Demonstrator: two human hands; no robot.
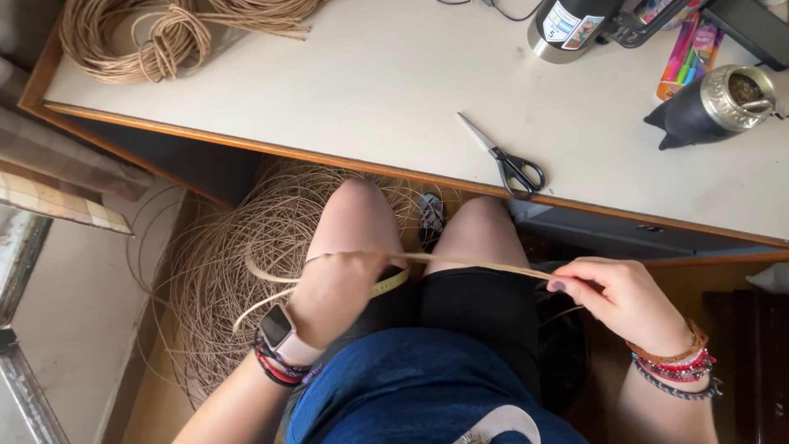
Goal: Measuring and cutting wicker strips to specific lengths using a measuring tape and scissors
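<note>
I am holding a flat rattan strip (460, 263) stretched across my lap, left hand (337, 288) closed around one end together with a yellow measuring tape (390, 284), right hand (612, 296) pinching the other. Risk: the strip may be slipping or kinking if I am pulling unevenly. On the worktop (370, 99), a metal-rimmed gourd cup (715, 103) is holding herb and a straw; scissors (509, 160) are lying near the edge.

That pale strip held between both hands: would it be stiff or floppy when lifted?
Probably springy: the strip runs nearly straight between the left hand and right hand, yet curls past the left. Likely light, being thin.
</note>
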